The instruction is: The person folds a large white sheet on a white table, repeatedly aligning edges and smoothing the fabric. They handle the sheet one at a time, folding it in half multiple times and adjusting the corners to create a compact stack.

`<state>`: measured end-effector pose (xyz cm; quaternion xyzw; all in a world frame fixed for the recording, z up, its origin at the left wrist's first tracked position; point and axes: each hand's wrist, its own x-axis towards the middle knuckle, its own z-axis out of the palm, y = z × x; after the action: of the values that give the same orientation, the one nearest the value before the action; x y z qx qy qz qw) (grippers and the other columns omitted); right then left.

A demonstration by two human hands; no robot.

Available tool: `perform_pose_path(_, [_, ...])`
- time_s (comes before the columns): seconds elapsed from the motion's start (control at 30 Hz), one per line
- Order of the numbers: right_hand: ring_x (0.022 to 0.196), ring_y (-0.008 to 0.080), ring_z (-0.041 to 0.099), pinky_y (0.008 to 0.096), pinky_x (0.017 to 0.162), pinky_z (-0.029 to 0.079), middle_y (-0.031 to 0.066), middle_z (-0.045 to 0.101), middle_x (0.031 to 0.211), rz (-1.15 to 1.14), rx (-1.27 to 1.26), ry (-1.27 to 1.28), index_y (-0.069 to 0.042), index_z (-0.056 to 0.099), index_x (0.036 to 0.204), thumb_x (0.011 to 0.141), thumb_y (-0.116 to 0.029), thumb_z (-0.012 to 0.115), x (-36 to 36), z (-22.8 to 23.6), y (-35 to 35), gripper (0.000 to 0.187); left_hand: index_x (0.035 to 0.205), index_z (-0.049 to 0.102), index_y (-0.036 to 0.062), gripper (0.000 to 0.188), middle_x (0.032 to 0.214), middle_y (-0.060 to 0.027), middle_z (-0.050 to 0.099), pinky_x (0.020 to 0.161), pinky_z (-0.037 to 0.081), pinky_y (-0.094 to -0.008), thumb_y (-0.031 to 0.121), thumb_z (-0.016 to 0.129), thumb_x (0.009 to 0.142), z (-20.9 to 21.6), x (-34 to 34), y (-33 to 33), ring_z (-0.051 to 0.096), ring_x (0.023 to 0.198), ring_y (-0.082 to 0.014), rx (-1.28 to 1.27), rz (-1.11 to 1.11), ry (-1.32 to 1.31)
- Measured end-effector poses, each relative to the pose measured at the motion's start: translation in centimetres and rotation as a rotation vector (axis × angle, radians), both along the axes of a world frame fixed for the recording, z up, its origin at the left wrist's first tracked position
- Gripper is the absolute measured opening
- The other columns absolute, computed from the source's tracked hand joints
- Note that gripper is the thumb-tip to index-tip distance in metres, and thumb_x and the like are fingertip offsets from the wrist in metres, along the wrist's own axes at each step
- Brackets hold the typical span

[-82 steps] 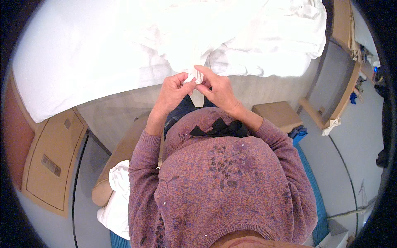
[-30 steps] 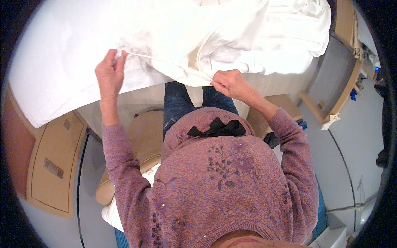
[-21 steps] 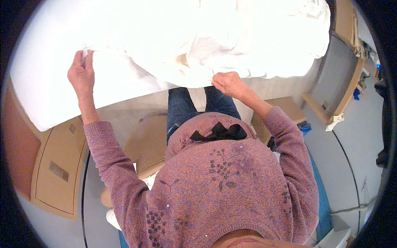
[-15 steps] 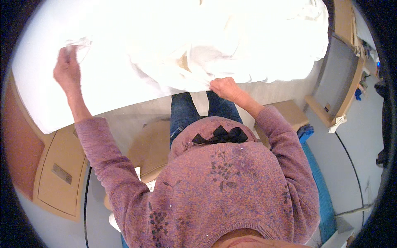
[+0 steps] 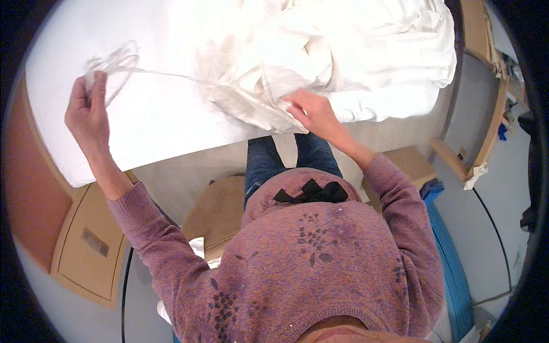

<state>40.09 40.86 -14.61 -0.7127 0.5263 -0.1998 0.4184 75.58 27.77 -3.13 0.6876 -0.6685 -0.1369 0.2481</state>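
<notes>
My left hand (image 5: 88,117) is raised over the left part of the white bed (image 5: 148,126), with its fingers pinched on looped white ties (image 5: 123,62). From these loops a thin strand stretches right to a heap of white fabric (image 5: 243,97). The fabric lies crumpled along the near edge of the bed, and part of it hangs there in folds. My right hand (image 5: 317,117) is closed on the fabric near that edge, its fingertips partly lost in the folds. What kind of cloth article this is, I cannot make out.
A light wooden cabinet (image 5: 86,246) stands at the lower left, against a reddish-brown panel (image 5: 34,188). Brown boxy pieces (image 5: 214,214) are beside my legs. On the right stand a wooden-edged frame (image 5: 486,126) and a long blue ribbed item (image 5: 449,263).
My left hand has drawn toward me, and the loops with their taut strand now show clearly. My right hand has shifted slightly right, and the fabric's folds have spread.
</notes>
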Motion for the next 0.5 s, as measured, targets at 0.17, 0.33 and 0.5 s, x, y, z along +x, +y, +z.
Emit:
perform_pose_path(0.17, [0.094, 0.0181, 0.053, 0.0300, 0.078, 0.042, 0.0064, 0.057, 0.101, -0.020, -0.248, -0.525, -0.008, 0.052, 0.111, 0.070, -0.022, 0.065, 6.2, 7.6, -10.1, 0.046, 0.088, 0.061, 0.0058, 0.024, 0.063, 0.0017, 0.054, 0.041, 0.030, -0.0166, 0.028, 0.055, 0.081, 0.9, -5.7, 1.6, 0.038, 0.047, -0.0023, 0.211, -0.187, 0.357])
perform_pose_path(0.33, [0.084, 0.0199, 0.058, 0.0311, 0.072, 0.047, 0.0100, 0.061, 0.088, 0.061, 0.031, -0.747, -0.003, 0.045, 0.116, 0.064, -0.031, 0.071, 10.9, 10.0, -14.9, 0.065, 0.081, 0.058, 0.0054, 0.045, 0.061, -0.0003, 0.052, 0.042, 0.030, -0.0217, 0.045, 0.038, 0.086, -0.2, -10.7, 1.1, 0.039, 0.049, -0.0051, 0.302, -0.217, 0.935])
perform_pose_path(0.5, [0.053, 0.0104, 0.054, 0.0180, 0.041, 0.037, 0.0060, 0.060, 0.071, -0.060, 0.514, -0.838, -0.005, 0.050, 0.106, 0.067, -0.022, 0.068, 11.7, 8.0, -13.3, 0.047, 0.110, 0.051, -0.0019, 0.052, 0.094, -0.0094, 0.057, 0.075, 0.040, -0.0280, 0.040, 0.027, 0.091, -1.3, -10.3, 0.8, 0.052, 0.086, -0.0145, 0.418, -0.159, 0.885])
